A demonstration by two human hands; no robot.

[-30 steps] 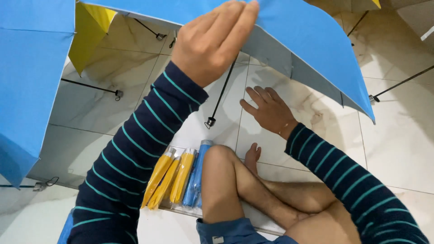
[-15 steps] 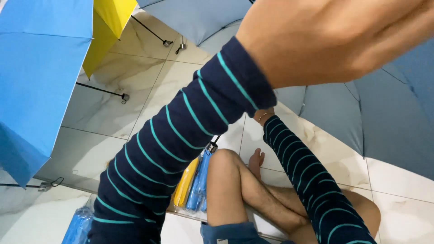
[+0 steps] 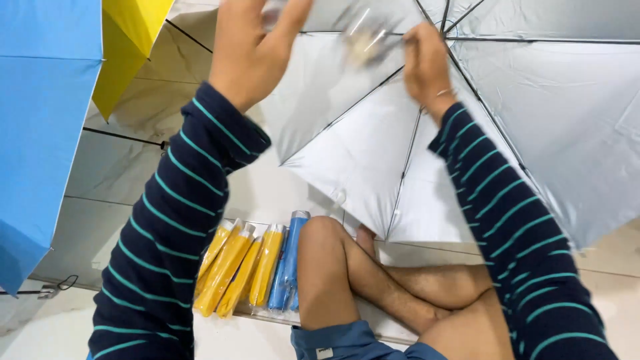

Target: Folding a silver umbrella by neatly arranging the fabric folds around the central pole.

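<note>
Open umbrella: we have a silver-lined umbrella (image 3: 373, 153) spread wide above our crossed legs, its underside and dark ribs facing us, the canopy reaching to the right edge of the view.
Left hand: our left hand (image 3: 250, 47) is raised at the top of the view, fingers curled toward something clear and blurred near the hub; we cannot tell whether it grips anything.
Right hand: our right hand (image 3: 425, 63) is up against the ribs near the hub, fingers bent; whether it is closed on a rib or the shaft we cannot tell.
Done so far: we judge this umbrella fully opened and being handled at its centre.
Folded stock: on the tiled floor (image 3: 267, 193) by our left knee lie sleeved folded umbrellas, several yellow (image 3: 230, 267) and a blue one (image 3: 287, 263), side by side and touching.
Left to do: those folded ones look untouched.
Around us: a blue canopy (image 3: 40, 133) and a yellow canopy (image 3: 127, 47) stand open at the left edge of the floor.
</note>
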